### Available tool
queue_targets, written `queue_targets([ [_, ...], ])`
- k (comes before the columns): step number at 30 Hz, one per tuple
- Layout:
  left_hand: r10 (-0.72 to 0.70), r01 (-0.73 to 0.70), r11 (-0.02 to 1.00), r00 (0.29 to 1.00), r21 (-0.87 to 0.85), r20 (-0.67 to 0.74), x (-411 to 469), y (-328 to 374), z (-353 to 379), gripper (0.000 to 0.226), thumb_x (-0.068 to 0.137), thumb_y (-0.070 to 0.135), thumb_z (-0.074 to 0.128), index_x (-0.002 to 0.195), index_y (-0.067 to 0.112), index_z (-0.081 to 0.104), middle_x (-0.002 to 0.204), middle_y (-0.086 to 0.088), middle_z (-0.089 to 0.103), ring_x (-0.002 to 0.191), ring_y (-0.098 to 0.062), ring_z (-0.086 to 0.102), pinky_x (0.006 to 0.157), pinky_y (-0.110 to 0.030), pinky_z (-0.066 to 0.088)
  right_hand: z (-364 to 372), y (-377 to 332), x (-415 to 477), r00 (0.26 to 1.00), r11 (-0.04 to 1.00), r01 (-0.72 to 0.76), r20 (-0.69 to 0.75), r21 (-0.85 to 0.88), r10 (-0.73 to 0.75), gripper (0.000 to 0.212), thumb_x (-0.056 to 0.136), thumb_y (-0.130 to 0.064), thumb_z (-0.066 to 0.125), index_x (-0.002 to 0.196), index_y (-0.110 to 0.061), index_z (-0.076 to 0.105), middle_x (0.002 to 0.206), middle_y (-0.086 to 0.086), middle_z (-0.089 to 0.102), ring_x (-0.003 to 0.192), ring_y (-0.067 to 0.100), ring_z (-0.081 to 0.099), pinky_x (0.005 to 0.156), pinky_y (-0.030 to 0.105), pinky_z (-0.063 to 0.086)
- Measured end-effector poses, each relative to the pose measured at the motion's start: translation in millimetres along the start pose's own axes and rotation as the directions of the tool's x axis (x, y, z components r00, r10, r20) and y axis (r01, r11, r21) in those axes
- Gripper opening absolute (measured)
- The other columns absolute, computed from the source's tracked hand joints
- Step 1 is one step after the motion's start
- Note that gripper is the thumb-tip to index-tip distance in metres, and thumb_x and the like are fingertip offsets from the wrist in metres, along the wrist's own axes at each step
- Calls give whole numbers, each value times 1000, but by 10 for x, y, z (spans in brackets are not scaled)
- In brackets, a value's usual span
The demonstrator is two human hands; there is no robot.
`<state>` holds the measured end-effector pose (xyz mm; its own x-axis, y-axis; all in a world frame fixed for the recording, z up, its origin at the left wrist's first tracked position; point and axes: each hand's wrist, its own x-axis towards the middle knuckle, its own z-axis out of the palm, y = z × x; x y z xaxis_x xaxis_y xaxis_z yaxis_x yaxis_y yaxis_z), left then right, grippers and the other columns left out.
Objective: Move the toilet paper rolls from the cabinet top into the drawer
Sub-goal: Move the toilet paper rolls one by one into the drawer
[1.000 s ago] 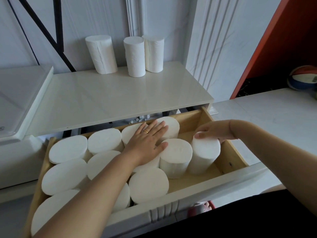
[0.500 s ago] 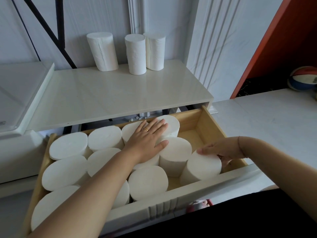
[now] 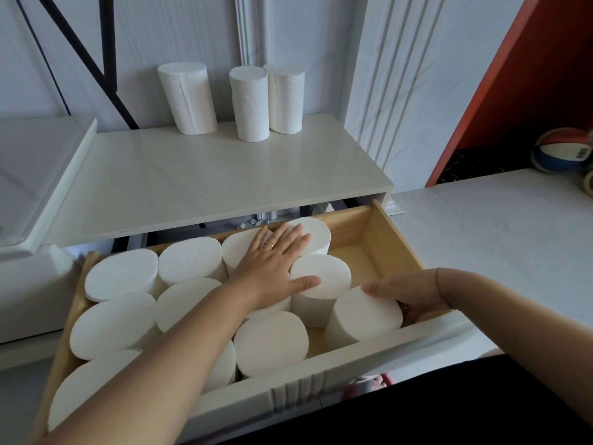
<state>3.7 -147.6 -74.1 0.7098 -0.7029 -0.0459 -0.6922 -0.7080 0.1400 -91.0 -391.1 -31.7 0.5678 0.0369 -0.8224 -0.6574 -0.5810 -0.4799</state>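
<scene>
Three white toilet paper rolls stand upright at the back of the cabinet top [image 3: 199, 184]: one on the left [image 3: 187, 97], two touching on the right [image 3: 249, 104] [image 3: 286, 99]. Below it the wooden drawer [image 3: 390, 239] is pulled out and holds several rolls standing on end. My left hand [image 3: 276, 261] lies flat with straight fingers on the tops of the middle rolls. My right hand [image 3: 409, 295] grips the rightmost roll [image 3: 364, 316] from its right side, near the drawer's front right corner. That roll leans slightly.
Bare drawer floor [image 3: 356, 255] shows at the back right. A white raised surface [image 3: 35, 175] sits left of the cabinet top. A white counter [image 3: 500, 226] extends to the right, with a coloured ball [image 3: 561, 150] beside an orange panel [image 3: 519, 69].
My right hand has carried its roll toward me and down, from the drawer's middle right to the front right corner. My left hand has stayed flat on the middle rolls.
</scene>
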Motion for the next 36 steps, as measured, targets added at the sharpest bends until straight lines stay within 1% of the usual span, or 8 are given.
queue_targets([
  [6, 193, -191, 981, 976, -34, 103, 75, 228, -4, 84, 78, 79, 31, 145, 45, -6, 155, 17, -19, 139, -10, -27, 111, -48, -20, 55, -1, -18, 1000, 1000, -7, -22, -7, 6, 54, 99, -53, 31, 132, -14, 48, 116, 11, 64, 89, 20, 64, 76, 25, 55],
  [11, 176, -146, 978, 961, -148, 214, 177, 253, -147, 86, 78, 53, 58, 146, 44, 7, 156, 22, -3, 141, -9, -22, 111, -48, -19, 41, 16, -12, 1000, 998, 1, -21, -57, -2, 50, 98, -55, 29, 123, -18, 52, 104, 7, 66, 81, 17, 64, 72, 22, 55],
  [15, 178, -106, 950, 957, -295, 229, 218, 304, -244, 79, 76, 53, 65, 143, 46, 23, 153, 23, 17, 140, -5, -21, 109, -43, -23, 37, 30, -5, 1000, 999, 17, -24, -43, -18, 44, 98, -55, 30, 115, -22, 53, 98, 2, 66, 78, 14, 64, 70, 20, 55],
  [19, 166, -99, 906, 977, -412, 131, 184, 311, -197, 72, 76, 54, 67, 139, 46, 34, 151, 18, 19, 98, 33, -33, 93, -18, -24, 42, 47, 14, 999, 1000, 28, -22, -3, -28, 41, 98, -53, 31, 115, -23, 54, 94, 0, 68, 72, 9, 67, 62, 18, 53],
  [21, 137, -88, 907, 986, -412, 91, 165, 320, -166, 70, 75, 55, 67, 138, 46, 35, 155, 11, 17, 89, 37, -33, 88, -11, -18, 47, 57, 27, 999, 999, 34, -16, 19, -34, 42, 99, -53, 32, 115, -21, 55, 91, -1, 69, 66, 6, 68, 57, 17, 51],
  [27, 143, -139, 940, 990, -313, -9, 172, 337, -88, 68, 78, 60, 60, 139, 41, 36, 150, 17, 22, 118, 18, -22, 88, -12, -33, 81, 54, 48, 998, 999, 50, 27, 11, -50, 43, 97, -57, 32, 103, -26, 60, 93, 3, 70, 76, 15, 66, 69, 23, 55],
  [31, 116, -119, 958, 993, -260, -26, 203, 337, -23, 68, 81, 65, 51, 141, 41, 31, 152, 15, 28, 141, 0, -4, 111, -39, -18, 155, 7, 91, 998, 998, 61, 27, 7, -61, 47, 94, -60, 36, 103, -22, 63, 88, 1, 71, 70, 12, 66, 64, 20, 54],
  [36, 148, -150, 967, 989, -205, -26, 161, 336, -7, 68, 84, 67, 44, 144, 41, 25, 156, 16, 12, 143, -6, -5, 113, -41, -16, 254, -63, 161, 994, 996, 72, 84, -50, -68, 66, 88, -68, 40, 115, -13, 66, 103, 7, 72, 83, 19, 64, 76, 27, 52],
])
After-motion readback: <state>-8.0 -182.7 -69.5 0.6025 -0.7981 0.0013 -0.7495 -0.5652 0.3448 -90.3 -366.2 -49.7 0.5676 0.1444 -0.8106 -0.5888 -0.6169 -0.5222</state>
